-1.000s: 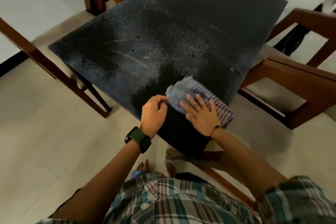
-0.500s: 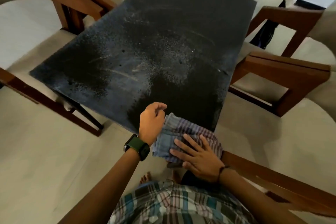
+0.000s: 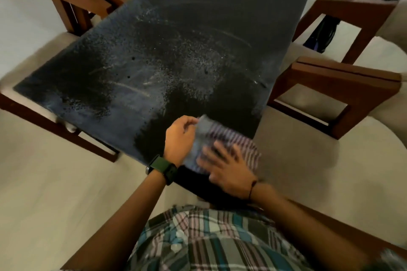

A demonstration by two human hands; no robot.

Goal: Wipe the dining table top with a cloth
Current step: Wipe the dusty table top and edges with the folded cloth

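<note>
Head view: cloth sits at the desk near corner, on the already dark patch. My right hand presses it flat, fingers straight; left hand pinches its left edge. Dusty area lies ahead and left, so I'd push that way. No readable writing.

No readable text, labels, brands, numbers or signs anywhere in head view. Smartwatch on left wrist: face turned away, no digits legible. Striped cloth, plaid shirt, dark table top: patterns and smears only, no lettering. Motion blur hides fine detail.
</note>
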